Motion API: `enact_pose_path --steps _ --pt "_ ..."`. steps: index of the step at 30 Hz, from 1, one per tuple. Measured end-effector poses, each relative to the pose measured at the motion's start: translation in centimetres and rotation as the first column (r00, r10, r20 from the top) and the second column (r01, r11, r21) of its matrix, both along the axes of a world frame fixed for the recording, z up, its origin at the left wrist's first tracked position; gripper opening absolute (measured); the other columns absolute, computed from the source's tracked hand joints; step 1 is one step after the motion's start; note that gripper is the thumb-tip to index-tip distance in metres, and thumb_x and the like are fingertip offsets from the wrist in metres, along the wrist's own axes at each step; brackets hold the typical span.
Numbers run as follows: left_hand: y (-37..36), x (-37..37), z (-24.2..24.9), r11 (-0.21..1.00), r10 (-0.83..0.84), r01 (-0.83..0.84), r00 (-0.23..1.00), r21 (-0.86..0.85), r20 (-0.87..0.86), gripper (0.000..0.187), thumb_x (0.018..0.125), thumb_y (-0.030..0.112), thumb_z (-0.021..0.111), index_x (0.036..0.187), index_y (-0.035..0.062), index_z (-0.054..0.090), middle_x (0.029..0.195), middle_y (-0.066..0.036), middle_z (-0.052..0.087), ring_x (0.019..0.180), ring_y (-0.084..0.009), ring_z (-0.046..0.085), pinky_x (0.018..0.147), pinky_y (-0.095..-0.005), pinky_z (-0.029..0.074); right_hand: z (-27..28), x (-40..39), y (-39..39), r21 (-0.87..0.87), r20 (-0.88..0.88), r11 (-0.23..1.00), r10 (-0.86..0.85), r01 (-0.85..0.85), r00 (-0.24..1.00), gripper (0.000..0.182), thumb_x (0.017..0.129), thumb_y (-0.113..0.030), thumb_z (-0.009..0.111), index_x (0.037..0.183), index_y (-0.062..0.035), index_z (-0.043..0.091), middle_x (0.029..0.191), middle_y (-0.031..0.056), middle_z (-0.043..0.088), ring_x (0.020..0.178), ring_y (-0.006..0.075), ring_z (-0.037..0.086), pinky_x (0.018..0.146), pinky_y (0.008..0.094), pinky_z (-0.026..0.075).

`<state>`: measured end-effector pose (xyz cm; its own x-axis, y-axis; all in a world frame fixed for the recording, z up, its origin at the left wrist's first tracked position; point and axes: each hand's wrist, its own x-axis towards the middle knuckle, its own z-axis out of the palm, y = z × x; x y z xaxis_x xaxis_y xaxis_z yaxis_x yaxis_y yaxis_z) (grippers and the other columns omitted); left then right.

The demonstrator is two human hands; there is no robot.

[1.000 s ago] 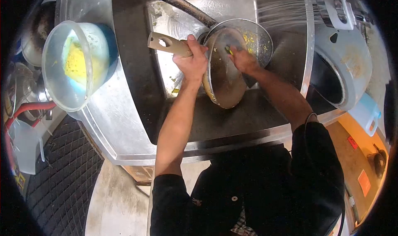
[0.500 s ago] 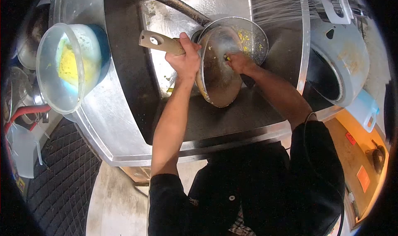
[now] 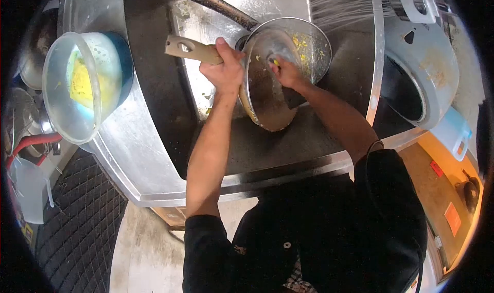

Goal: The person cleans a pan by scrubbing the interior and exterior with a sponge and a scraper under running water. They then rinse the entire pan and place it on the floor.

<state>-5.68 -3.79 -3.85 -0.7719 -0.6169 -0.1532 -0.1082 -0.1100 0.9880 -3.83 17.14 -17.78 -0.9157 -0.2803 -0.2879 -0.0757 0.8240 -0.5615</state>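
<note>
My left hand [image 3: 225, 69] is wrapped round the beige handle of a frying pan [image 3: 265, 100], near where the handle meets the pan. The pan is tilted on its side over the sink, its brownish inner face turned toward my right hand [image 3: 286, 72]. That hand is closed and pressed to the inside of the pan. A small yellow-green bit shows at its fingers and a dark flat piece below its wrist; what it holds is mostly hidden. Behind the pan lies a second metal pan [image 3: 321, 48], with yellow food bits inside and a long dark handle.
The steel sink [image 3: 247, 159] surrounds the pans, with scraps on its floor. Water streams [image 3: 345, 7] spray at the upper right. A clear plastic tub [image 3: 96, 123] with something yellow inside stands on the left ledge. To the right sit a grey lidlike piece [image 3: 437, 61] and a pale-blue jug [image 3: 453, 133].
My right hand has slid slightly left and up on the pan's inner face. The pan and my left hand have shifted slightly left.
</note>
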Motion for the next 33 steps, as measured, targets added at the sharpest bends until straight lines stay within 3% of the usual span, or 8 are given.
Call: enact_pose_path --steps 3,6,14,16,23,27,31,33 --pt "-0.4 -0.1 -0.1 0.999 0.035 -0.036 0.999 0.023 0.038 0.046 0.095 0.027 0.052 0.061 -0.0033 0.055 0.051 -0.01 0.057 0.047 -0.0174 0.057 0.049 -0.0305 0.046 0.9 -2.0 3.1 0.159 0.364 0.844 0.432 -0.512 0.825 0.03 0.092 -0.031 0.052 0.1 -0.0023 0.055 0.089 0.0241 0.06 0.088 0.0409 0.06 0.078 0.0462 0.046" --pt "0.2 -0.4 0.0 1.0 0.003 -0.002 0.999 -0.027 0.046 0.046 0.095 0.027 0.052 0.061 -0.0035 0.055 0.051 -0.01 0.057 0.047 -0.0171 0.057 0.049 -0.0305 0.046 1.7 -3.8 1.1 0.116 0.328 0.969 0.169 -0.217 0.93 0.033 0.091 -0.032 0.053 0.1 -0.0011 0.055 0.091 0.0248 0.059 0.09 0.0415 0.059 0.078 0.0475 0.045" --pt "0.3 -1.2 0.4 0.999 -0.045 0.047 0.998 -0.029 0.044 0.044 0.094 0.026 0.054 0.06 -0.0013 0.056 0.051 -0.009 0.057 0.048 -0.0168 0.059 0.05 -0.0303 0.046 -1.2 0.2 4.6 -0.066 0.213 0.905 0.425 -0.421 0.88 0.035 0.093 -0.035 0.052 0.101 -0.0009 0.054 0.088 0.0244 0.058 0.081 0.0403 0.057 0.074 0.0476 0.043" --pt "0.5 -1.6 -0.1 0.994 -0.064 0.066 0.997 -0.084 0.033 0.044 0.094 0.026 0.053 0.06 -0.0017 0.057 0.05 -0.009 0.058 0.048 -0.0164 0.059 0.05 -0.0304 0.047 0.3 -2.5 1.6 -0.016 0.256 0.998 0.066 -0.064 0.964 0.034 0.091 -0.033 0.055 0.1 -0.0007 0.055 0.085 0.0238 0.058 0.081 0.0405 0.057 0.075 0.0477 0.044" --pt "0.1 -2.0 0.2 0.999 -0.049 0.049 0.999 -0.004 0.022 0.044 0.095 0.025 0.053 0.061 -0.0025 0.056 0.05 -0.009 0.057 0.047 -0.0157 0.058 0.049 -0.0294 0.046 -1.6 1.3 5.4 -0.028 -0.066 0.917 0.396 -0.398 0.916 0.038 0.092 -0.034 0.052 0.107 0.0013 0.052 0.09 0.0261 0.059 0.087 0.0434 0.057 0.079 0.0455 0.045" --pt "0.5 -1.8 0.5 0.998 -0.065 0.065 0.998 0.003 0.009 0.043 0.095 0.024 0.053 0.061 -0.0029 0.054 0.051 -0.009 0.057 0.047 -0.0153 0.058 0.048 -0.0296 0.046 3.6 -3.8 0.1 -0.028 0.317 0.995 0.101 -0.097 0.943 0.026 0.091 -0.027 0.053 0.103 -0.0034 0.054 0.089 0.0239 0.059 0.079 0.0444 0.057 0.073 0.048 0.046" --pt "0.1 -1.9 0.3 0.999 -0.029 0.029 0.999 -0.016 0.026 0.044 0.095 0.025 0.053 0.061 -0.0028 0.054 0.051 -0.009 0.056 0.046 -0.0158 0.057 0.047 -0.0297 0.046 -1.1 1.5 4.6 -0.007 -0.059 0.939 0.344 -0.345 0.937 0.028 0.094 -0.03 0.048 0.106 -0.0062 0.054 0.097 0.0241 0.06 0.087 0.0414 0.058 0.077 0.0464 0.046" --pt "0.2 -2.0 0.2 0.997 -0.054 0.054 0.998 -0.061 0.013 0.045 0.095 0.026 0.052 0.06 -0.0026 0.053 0.049 -0.008 0.055 0.046 -0.016 0.057 0.047 -0.0299 0.046 -0.7 0.1 3.5 -0.09 0.047 0.959 0.275 -0.27 0.96 0.027 0.094 -0.03 0.049 0.106 -0.006 0.054 0.096 0.0239 0.06 0.086 0.0408 0.058 0.077 0.0458 0.046"
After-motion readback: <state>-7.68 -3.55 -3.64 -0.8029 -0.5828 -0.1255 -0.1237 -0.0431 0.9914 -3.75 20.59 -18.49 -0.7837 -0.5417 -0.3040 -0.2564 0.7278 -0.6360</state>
